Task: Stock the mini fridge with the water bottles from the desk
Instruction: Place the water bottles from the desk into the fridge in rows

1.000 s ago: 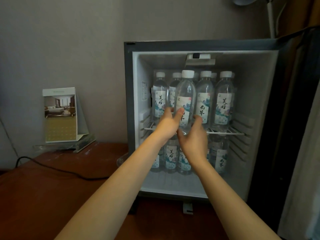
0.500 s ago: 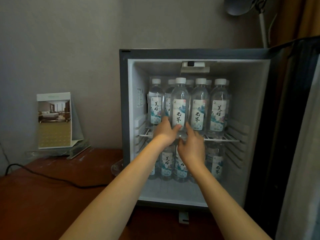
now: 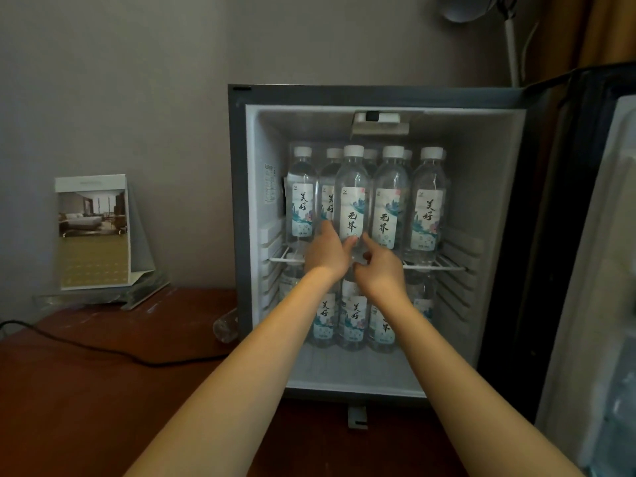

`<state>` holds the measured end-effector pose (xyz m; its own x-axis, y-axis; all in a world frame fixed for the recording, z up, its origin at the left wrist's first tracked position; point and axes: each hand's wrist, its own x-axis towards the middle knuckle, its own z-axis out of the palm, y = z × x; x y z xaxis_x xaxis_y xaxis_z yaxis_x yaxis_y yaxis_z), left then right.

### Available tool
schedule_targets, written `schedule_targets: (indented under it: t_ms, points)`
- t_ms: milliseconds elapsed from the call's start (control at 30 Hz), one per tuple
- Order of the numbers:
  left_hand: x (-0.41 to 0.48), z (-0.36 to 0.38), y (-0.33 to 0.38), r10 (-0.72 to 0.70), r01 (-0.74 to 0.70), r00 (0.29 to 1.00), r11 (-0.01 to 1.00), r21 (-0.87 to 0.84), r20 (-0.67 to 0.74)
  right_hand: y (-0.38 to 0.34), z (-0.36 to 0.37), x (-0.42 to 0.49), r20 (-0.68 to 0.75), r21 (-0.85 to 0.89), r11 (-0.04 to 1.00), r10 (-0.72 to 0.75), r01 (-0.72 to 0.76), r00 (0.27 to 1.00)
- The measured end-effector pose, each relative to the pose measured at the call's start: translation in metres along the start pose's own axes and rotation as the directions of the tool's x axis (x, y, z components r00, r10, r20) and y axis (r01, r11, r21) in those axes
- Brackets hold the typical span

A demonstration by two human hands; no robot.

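Head view: the bottle (image 3: 351,201) has been lowered onto the upper shelf (image 3: 433,268) of the fridge (image 3: 378,96), front row. The left hand (image 3: 327,253) still grips its base. The right hand (image 3: 380,273) touches it with fingers curled, and I cannot tell whether it holds the bottle. Only letting go remains, I judge.

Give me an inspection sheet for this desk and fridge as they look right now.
Surface: dark wooden desk.
Job's things: mini fridge open; bottles upright on the wire shelf and below it; front bottle at the shelf edge; what looks like a clear bottle lying on the desk beside the fridge.
Clutter: photo card stand.
Hands: left hand grips the front bottle low; right hand touches it, grip unclear.
Cables: black cable across the desk.
Surroundings: grey wall, lamp, curtain.
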<state>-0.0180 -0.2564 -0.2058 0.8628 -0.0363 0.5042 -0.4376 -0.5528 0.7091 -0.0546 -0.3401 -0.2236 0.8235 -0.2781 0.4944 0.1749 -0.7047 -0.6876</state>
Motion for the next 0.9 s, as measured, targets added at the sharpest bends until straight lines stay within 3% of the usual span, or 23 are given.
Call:
schedule_targets:
  t_ms: [100, 200, 300, 467, 567, 633, 900]
  points:
    - [0.000, -0.003, 0.000, -0.015, 0.015, 0.999, 1.000, 0.004, 0.037, 0.001, -0.005, -0.002, -0.006, 0.067, 0.998, -0.010, 0.011, 1.000]
    - [0.002, -0.005, -0.001, -0.024, 0.022, 0.996, 1.000, 0.017, 0.083, 0.005, -0.013, -0.005, -0.214, 0.101, 0.989, -0.083, 0.107, 0.973]
    - [0.002, -0.003, -0.002, -0.007, 0.004, 0.997, 0.999, 0.042, 0.073, 0.010, -0.023, 0.000, -0.423, -0.005, 0.994, -0.099, 0.107, 0.901]
    - [-0.001, 0.008, 0.001, 0.062, -0.055, 0.996, 0.993, 0.102, -0.064, 0.012, -0.031, 0.017, -0.505, -0.234, 0.972, -0.132, 0.012, 0.853]
    - [0.001, 0.015, 0.000, 0.057, -0.044, 0.994, 0.990, 0.137, -0.093, 0.016, -0.037, 0.032, -0.417, -0.013, 0.999, -0.052, 0.051, 0.908]
    - [0.004, 0.018, -0.001, 0.062, -0.044, 0.992, 0.987, 0.155, -0.110, 0.023, -0.040, 0.038, -0.355, 0.080, 0.987, -0.102, 0.139, 0.929]
    - [0.007, 0.023, -0.007, 0.098, -0.061, 0.979, 0.977, 0.203, -0.177, 0.053, -0.046, 0.040, -0.287, 0.166, 0.925, -0.286, 0.341, 0.914]
